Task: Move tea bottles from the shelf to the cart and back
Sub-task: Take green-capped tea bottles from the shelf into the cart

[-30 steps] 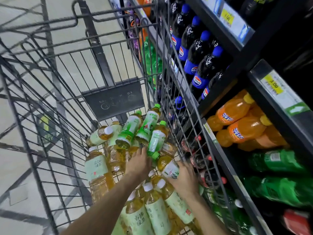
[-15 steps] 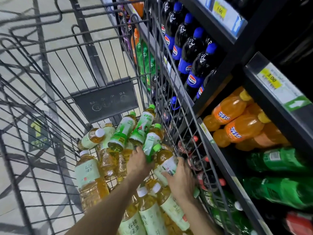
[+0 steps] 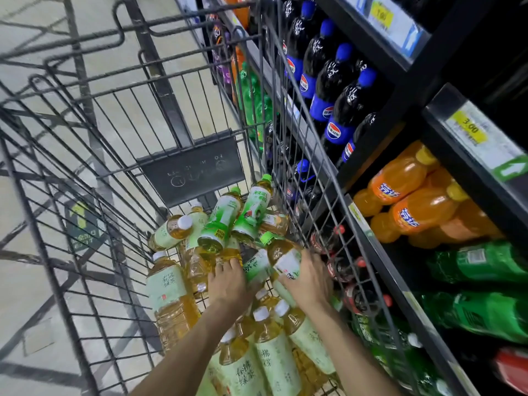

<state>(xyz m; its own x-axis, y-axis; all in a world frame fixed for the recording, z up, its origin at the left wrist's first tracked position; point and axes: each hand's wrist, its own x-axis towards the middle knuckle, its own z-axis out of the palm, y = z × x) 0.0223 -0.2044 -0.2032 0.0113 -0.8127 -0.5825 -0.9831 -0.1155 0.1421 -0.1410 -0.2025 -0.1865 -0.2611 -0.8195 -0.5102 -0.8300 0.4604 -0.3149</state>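
Note:
Several tea bottles with amber liquid and pale green labels lie piled in the wire cart (image 3: pixel 120 178). My right hand (image 3: pixel 310 280) grips a green-capped tea bottle (image 3: pixel 281 250) by its label, close to the cart's right wall. My left hand (image 3: pixel 228 284) reaches into the pile just left of it, fingers curled down over a second tea bottle (image 3: pixel 255 267) that lies between the two hands. Larger white-capped tea bottles (image 3: pixel 274 350) lie under my forearms, and another (image 3: pixel 168 292) lies at the left.
The shelf (image 3: pixel 380 270) runs along the cart's right side, holding cola bottles (image 3: pixel 340 110), orange soda (image 3: pixel 414 207) and green soda (image 3: pixel 485 261). A grey plastic flap (image 3: pixel 194 167) hangs on the cart's far wall. Tiled floor lies to the left.
Both hands have stayed in the pile. My right hand has closed round the green-capped bottle and brought it slightly up and toward the left hand.

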